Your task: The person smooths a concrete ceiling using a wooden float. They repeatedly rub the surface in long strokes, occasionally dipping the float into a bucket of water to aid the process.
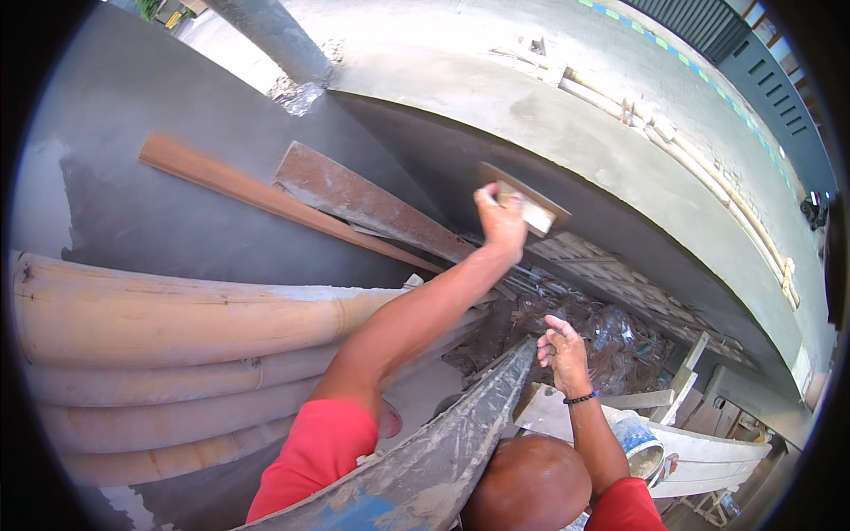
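Observation:
My left hand [500, 221] grips a wooden plastering float [544, 208] by its pale handle, up against the dark wet-looking plaster face [416, 142] under a pale concrete ledge [443, 97]. My right hand [564, 358], wearing a dark bead bracelet, is raised with fingers apart and holds nothing, beside the tip of a grey, plaster-smeared board [407, 451] with blue patches. A bucket [642, 447] of grey material stands by my right forearm. A rounded patch of bare skin [522, 487], perhaps my knee, fills the bottom middle.
Thick bamboo poles [177, 319] lie at left below two timber planks [230, 195]. Plastic litter [620, 332] lies in the gap below the ledge. White boards [708, 460] sit lower right. A post [283, 44], pipes [708, 168] and a dark gate [753, 71] are farther off.

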The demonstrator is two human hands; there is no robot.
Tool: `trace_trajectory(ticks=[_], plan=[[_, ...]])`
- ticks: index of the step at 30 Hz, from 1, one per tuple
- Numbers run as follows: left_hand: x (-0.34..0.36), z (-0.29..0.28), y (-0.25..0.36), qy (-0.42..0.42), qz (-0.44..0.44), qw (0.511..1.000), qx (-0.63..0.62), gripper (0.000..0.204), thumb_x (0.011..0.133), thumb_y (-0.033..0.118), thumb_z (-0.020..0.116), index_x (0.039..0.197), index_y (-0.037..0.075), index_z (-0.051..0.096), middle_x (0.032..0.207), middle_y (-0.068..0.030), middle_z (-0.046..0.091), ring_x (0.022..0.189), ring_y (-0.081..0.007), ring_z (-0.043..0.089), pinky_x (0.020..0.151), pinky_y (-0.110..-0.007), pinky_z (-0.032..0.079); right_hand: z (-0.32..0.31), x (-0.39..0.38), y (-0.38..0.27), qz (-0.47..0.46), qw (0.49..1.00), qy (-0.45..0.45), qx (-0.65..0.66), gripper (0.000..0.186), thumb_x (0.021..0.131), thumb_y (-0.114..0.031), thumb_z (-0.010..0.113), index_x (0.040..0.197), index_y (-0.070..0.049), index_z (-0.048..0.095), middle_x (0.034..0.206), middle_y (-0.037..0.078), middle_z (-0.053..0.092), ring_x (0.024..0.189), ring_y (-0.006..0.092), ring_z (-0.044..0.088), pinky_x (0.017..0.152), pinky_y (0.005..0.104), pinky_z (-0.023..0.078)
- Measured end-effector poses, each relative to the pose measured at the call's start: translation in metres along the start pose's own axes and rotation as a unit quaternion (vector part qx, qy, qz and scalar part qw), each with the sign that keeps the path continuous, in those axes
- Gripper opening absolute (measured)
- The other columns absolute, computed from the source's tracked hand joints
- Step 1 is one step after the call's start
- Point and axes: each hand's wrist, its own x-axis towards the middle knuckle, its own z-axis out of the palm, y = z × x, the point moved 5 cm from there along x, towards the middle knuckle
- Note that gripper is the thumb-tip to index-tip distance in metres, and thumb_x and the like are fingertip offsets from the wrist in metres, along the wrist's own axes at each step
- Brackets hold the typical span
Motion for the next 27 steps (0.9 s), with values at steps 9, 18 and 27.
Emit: trace_trajectory(ticks=[9, 18, 27], plan=[[0.0, 0.011, 0.089, 0.016, 0.066, 0.995, -0.074, 0.041, 0.091, 0.007, 0.055, 0.124, 0.001, 0.031, 0.114, -0.0163, 0.045, 0.099, -0.0209, 0.049, 0.089, -0.034, 0.042, -0.022, 0.011, 0.0, -0.013, 0.999, 0.03, -0.015, 0.035, 0.093, -0.008, 0.048, 0.127, 0.002, 0.048, 0.077, 0.004, 0.057, 0.058, 0.0085, 0.055, 0.048, 0.0212, 0.044], [-0.02, 0.038, -0.008, -0.025, -0.056, 0.998, 0.012, 0.05, 0.085, 0.008, 0.066, 0.121, 0.001, 0.031, 0.112, -0.0191, 0.047, 0.104, -0.0248, 0.048, 0.091, -0.036, 0.04, 0.006, 0.017, 0.002, -0.003, 1.0, 0.006, -0.03, 0.033, 0.093, -0.009, 0.049, 0.125, 0.001, 0.05, 0.077, 0.004, 0.058, 0.057, 0.0086, 0.055, 0.046, 0.0218, 0.043], [-0.006, 0.014, 0.069, -0.018, 0.042, 0.989, -0.138, 0.04, 0.091, 0.009, 0.058, 0.12, 0.002, 0.031, 0.108, -0.0163, 0.047, 0.096, -0.0211, 0.05, 0.084, -0.034, 0.043, -0.019, 0.015, 0.01, -0.009, 0.999, 0.029, -0.036, 0.034, 0.093, -0.008, 0.047, 0.125, 0.002, 0.05, 0.078, 0.004, 0.057, 0.057, 0.0088, 0.054, 0.049, 0.0222, 0.044]])
